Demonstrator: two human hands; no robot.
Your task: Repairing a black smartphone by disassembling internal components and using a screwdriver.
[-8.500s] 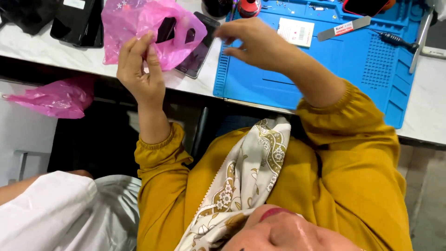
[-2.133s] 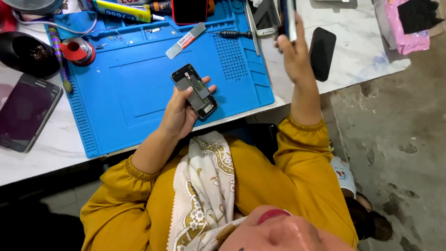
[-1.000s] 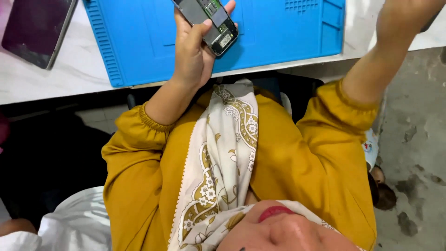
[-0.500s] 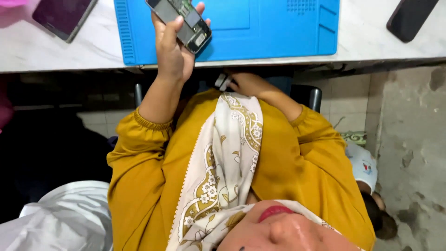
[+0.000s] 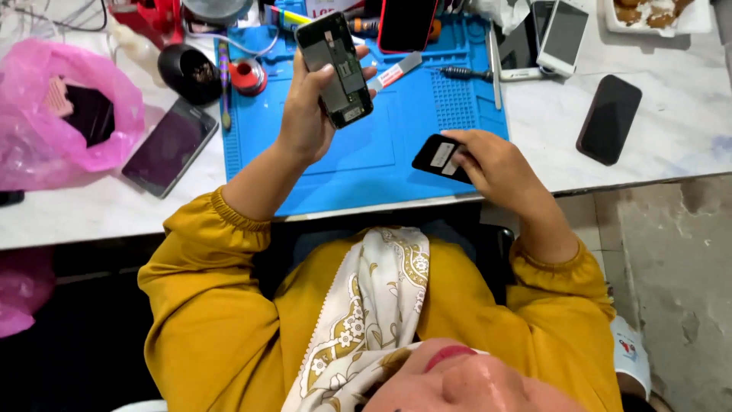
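Head view looks down on a pale marble-patterned worktop (image 5: 671, 145) with a blue repair mat (image 5: 381, 152) spread across its middle. On the left lies a crumpled pink plastic bag (image 5: 46, 114), the largest container here; through its film a dark flat part and a pinkish piece show, though what they are cannot be told. At the top right corner a white tray (image 5: 648, 19) holds brownish bits, too small to name. A dark round pot (image 5: 191, 72) stands at the mat's left edge; its contents are unclear.

The left hand (image 5: 305, 122) is closed around an opened phone (image 5: 335, 69), held upright above the mat with its back cover off and the inner boards facing the camera. Fingers wrap one long edge, the thumb presses the other. It looks light and stiff, but fragile where the circuitry is bare, so the grip by the frame edges seems the safe one; the smooth casing could slip.

The right hand (image 5: 492, 164) pinches a small black flat part (image 5: 441, 156) with pale stickers, low over the mat's near edge. It appears thin, light and rigid, best held by its rim as now.

Smaller things lie about: a dark phone (image 5: 169, 146) beside the bag, a black phone (image 5: 608, 118) on the right, a red-edged phone (image 5: 408, 23) at the top, a screwdriver (image 5: 465, 73), and a red tape roll (image 5: 248, 75).
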